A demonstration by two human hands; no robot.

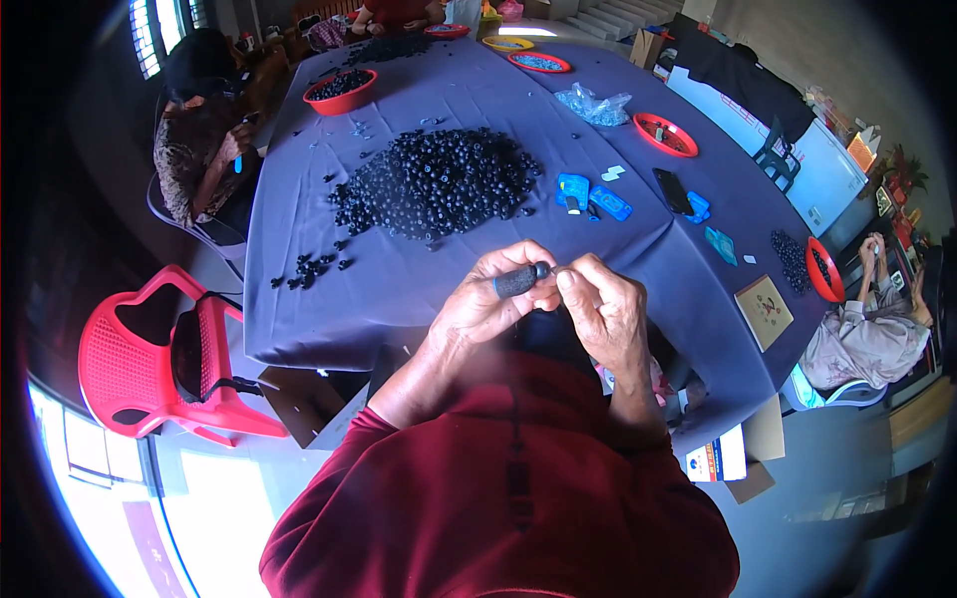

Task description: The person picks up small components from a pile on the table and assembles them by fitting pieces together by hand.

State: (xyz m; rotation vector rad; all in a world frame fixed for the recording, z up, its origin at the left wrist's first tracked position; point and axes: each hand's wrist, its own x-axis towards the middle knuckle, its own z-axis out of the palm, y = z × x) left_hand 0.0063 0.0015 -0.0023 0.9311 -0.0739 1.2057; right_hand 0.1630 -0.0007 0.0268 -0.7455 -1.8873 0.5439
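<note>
My left hand (477, 304) is raised over the near edge of the table, its fingers closed round a short black textured cylinder (514, 282) with a bit of light blue at one end. At the other end of it sits a small round black piece (542, 270). Close against that piece, my right hand (604, 304) has thumb and forefinger pinched together; what lies between them is too small to make out. Beyond my hands spreads a big heap of small black round pieces (439, 179), with a smaller scatter of them (304, 270) to the left.
A grey-blue cloth (399, 289) covers the table. Blue packets (608, 202), a dark phone (673, 190) and red bowls (665, 135) lie to the right. A pink-red plastic chair (164, 349) stands left. Other people sit at the left, far end and right.
</note>
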